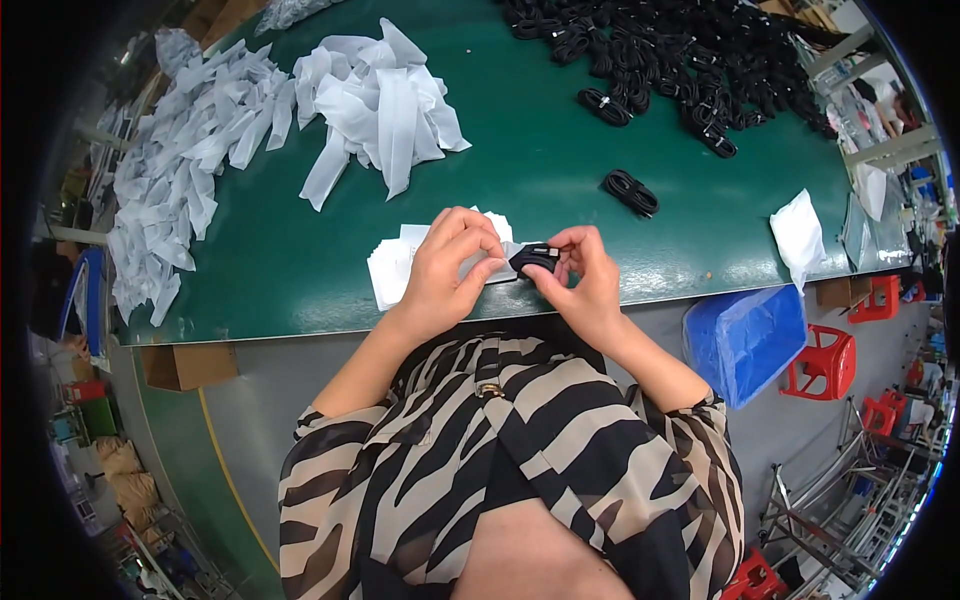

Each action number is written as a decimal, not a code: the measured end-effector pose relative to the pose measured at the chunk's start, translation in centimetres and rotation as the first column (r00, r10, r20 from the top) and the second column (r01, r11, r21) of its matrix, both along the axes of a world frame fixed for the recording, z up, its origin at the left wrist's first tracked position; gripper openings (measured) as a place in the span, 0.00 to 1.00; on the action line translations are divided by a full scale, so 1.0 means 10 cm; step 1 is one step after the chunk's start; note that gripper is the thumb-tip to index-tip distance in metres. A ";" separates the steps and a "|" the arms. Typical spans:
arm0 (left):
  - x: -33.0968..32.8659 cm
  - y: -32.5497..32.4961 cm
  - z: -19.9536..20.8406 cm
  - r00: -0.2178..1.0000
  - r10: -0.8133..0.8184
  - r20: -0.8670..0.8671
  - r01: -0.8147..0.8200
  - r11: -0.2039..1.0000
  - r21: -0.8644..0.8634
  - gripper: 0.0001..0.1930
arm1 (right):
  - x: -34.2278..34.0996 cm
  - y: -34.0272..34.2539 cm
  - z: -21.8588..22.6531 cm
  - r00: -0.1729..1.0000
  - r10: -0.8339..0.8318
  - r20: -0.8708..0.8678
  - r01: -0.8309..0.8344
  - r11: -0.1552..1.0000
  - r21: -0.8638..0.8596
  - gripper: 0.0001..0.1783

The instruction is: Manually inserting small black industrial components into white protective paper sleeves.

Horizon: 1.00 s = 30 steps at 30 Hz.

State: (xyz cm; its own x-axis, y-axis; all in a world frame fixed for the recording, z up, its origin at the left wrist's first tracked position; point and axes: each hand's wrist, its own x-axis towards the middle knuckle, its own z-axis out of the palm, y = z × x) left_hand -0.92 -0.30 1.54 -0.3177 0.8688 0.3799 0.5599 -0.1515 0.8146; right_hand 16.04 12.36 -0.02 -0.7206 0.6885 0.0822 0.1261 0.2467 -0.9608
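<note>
Bright light glosses the tabletop (540, 130); edges bow into black.

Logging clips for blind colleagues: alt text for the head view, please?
A person's right hand holds a coiled black cable over a green table, the left hand beside it. Piled white bags and black cables lie beyond.

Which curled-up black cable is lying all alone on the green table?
It's the black coil just beyond the right hand. Green tabletop shows all around it; the others lie in or against the big heap, except the held coil.
</note>
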 end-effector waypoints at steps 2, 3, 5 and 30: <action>-0.02 0.03 0.08 0.999 0.001 -0.044 0.000 1.000 0.013 0.04 | -0.06 0.07 0.03 0.948 0.234 -0.215 -0.115 0.883 0.455 0.21; -0.03 0.03 0.13 0.998 0.002 0.056 -0.002 1.000 -0.006 0.04 | -0.09 0.09 0.05 0.920 0.321 -0.224 -0.155 0.824 0.544 0.24; -0.09 0.02 0.16 0.978 -0.031 0.206 0.033 0.999 -0.007 0.04 | -0.15 0.08 0.13 0.906 0.325 -0.273 -0.166 0.864 0.476 0.24; -0.75 0.10 0.28 0.901 0.421 -0.104 -0.431 0.896 -0.109 0.11 | 0.30 1.07 -0.31 0.910 -0.380 0.163 0.085 0.559 0.825 0.17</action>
